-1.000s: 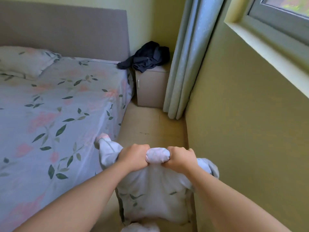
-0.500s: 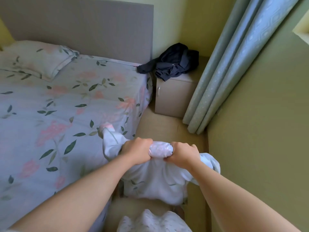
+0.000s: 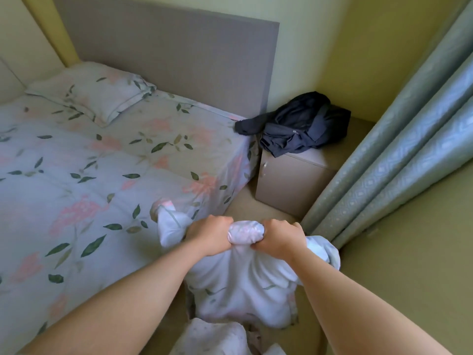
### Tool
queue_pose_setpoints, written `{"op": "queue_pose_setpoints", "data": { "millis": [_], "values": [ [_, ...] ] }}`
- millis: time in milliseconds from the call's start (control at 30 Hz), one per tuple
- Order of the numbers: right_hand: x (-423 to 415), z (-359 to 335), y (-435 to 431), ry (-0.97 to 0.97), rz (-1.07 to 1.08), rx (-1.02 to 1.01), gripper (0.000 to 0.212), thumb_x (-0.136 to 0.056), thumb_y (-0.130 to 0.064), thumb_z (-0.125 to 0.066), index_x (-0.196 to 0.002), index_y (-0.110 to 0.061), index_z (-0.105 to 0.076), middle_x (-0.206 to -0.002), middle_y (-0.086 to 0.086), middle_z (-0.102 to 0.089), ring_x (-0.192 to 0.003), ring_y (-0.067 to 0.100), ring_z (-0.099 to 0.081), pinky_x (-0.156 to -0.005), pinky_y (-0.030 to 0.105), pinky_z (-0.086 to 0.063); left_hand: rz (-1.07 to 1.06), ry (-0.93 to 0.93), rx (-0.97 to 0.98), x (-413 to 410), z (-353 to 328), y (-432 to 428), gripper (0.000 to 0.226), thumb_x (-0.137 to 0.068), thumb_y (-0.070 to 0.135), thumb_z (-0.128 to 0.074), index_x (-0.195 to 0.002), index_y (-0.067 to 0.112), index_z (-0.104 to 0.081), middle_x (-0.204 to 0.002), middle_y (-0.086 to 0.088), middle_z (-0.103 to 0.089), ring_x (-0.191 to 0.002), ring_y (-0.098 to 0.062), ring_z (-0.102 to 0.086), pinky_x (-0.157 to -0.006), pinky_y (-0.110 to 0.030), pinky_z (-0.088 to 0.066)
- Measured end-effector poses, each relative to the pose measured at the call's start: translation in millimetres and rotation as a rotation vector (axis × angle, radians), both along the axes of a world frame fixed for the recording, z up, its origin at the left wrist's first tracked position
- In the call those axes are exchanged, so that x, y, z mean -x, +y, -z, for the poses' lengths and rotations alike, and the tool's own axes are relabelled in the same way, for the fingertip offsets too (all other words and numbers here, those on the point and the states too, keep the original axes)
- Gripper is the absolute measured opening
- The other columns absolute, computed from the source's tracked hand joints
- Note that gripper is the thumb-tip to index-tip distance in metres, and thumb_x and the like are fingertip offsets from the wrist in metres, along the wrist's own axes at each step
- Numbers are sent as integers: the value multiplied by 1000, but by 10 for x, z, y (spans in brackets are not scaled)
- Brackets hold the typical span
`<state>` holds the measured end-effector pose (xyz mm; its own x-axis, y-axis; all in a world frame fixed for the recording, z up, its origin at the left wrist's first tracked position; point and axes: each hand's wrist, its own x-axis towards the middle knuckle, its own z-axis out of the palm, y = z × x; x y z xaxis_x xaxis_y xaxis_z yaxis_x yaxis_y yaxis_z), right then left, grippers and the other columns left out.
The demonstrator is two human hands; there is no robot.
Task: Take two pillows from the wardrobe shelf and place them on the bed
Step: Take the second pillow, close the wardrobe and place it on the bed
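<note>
A white floral pillow [image 3: 240, 285] hangs in front of me beside the bed's right edge. My left hand [image 3: 208, 234] and my right hand [image 3: 280, 239] both grip its bunched top edge, fists close together. The bed [image 3: 89, 175] with a matching floral cover fills the left of the view. One floral pillow [image 3: 94, 92] lies flat at the bed's head, against the grey headboard [image 3: 179, 55]. Pale floral fabric [image 3: 212, 336] shows at the bottom edge below my arms; what it is I cannot tell.
A beige nightstand [image 3: 291, 185] stands right of the bed with dark clothing [image 3: 297, 124] heaped on it. Grey-green curtains [image 3: 399, 155] hang on the right beside a yellow wall. A narrow strip of floor runs between bed and wall.
My view has turned left and nearer the bed's head, so more of the bed and headboard shows and the window has left the frame. Both hands keep their grip on the pillow.
</note>
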<state>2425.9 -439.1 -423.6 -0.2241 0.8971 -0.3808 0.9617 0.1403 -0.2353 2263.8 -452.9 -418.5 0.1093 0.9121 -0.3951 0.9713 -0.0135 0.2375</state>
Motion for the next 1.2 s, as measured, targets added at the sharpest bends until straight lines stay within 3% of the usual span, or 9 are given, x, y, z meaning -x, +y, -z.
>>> {"op": "queue_pose_setpoints", "data": {
  "millis": [100, 200, 367, 533, 633, 800, 933, 1033, 1200],
  "values": [
    [82, -9, 358, -16, -95, -5, 28, -80, -42, -53, -103, -25, -59, -106, -2, -68, -101, 22, -60, -88, 34, -31, -134, -59, 48, 83, 25, 214, 20, -75, 36, -62, -84, 22, -51, -109, -6, -65, -105, -31, -60, -73, -33, -45],
    [218, -86, 737, -19, -178, -20, 28, -81, -40, -54, -105, -25, -58, -109, -1, -67, -104, 24, -59, -90, 35, -31, -271, -161, 71, 196, 10, 456, 27, -72, 29, -67, -69, 22, -41, -104, -8, -66, -100, -31, -61, -74, -32, -46],
    [589, -338, 1432, -17, -265, -38, 32, -82, -39, -56, -110, -26, -56, -114, -1, -66, -109, 24, -57, -93, 36, -32, -422, -300, 2, 509, -154, 1029, 24, -67, 16, -72, -88, 12, -59, -98, -12, -68, -91, -29, -62, -67, -28, -43],
    [1119, -617, 2141, -1, -302, -72, 34, -79, -41, -60, -107, -22, -55, -115, 2, -65, -109, 26, -57, -93, 37, -34, -481, -411, -59, 1057, -402, 1696, 26, -63, 6, -74, -64, 18, -51, -72, -1, -56, -72, -22, -52, -55, -26, -37],
    [1492, -757, 2527, -23, -353, -88, 43, -78, -45, -62, -114, -23, -54, -120, 2, -62, -113, 27, -56, -94, 37, -35, -492, -410, -67, 1413, -519, 2031, 26, -62, 6, -74, -65, 19, -51, -74, -3, -59, -71, -23, -53, -58, -26, -40],
    [1953, -773, 2972, -52, -412, -95, 45, -78, -48, -62, -116, -26, -53, -121, 0, -62, -114, 26, -55, -97, 39, -33, -520, -468, -44, 1842, -526, 2408, 24, -63, 2, -74, -82, 10, -61, -81, -6, -60, -75, -21, -53, -65, -28, -41],
    [2186, -670, 3247, -61, -457, -152, 38, -79, -47, -60, -109, -26, -52, -112, -1, -66, -106, 25, -58, -90, 39, -31, -540, -378, -47, 2083, -466, 2682, 28, -64, 9, -76, -89, 9, -62, -83, -4, -59, -78, -23, -56, -67, -30, -43],
    [2389, -536, 3502, -18, -498, -250, 37, -80, -46, -58, -110, -24, -52, -108, 1, -66, -102, 27, -56, -85, 38, -31, -540, -169, -121, 2228, -404, 2877, 27, -74, 23, -70, -97, 14, -59, -90, -4, -60, -87, -27, -59, -68, -31, -43],
    [2632, -163, 3943, 20, -611, -265, 51, -89, -28, -48, -138, -22, -35, -136, 3, -48, -120, 28, -44, -96, 38, -32, -578, 171, -278, 2334, 13, 3181, 17, -88, 26, -50, -103, 17, -52, -102, -6, -65, -91, -29, -62, -69, -33, -39]
  ]
}}
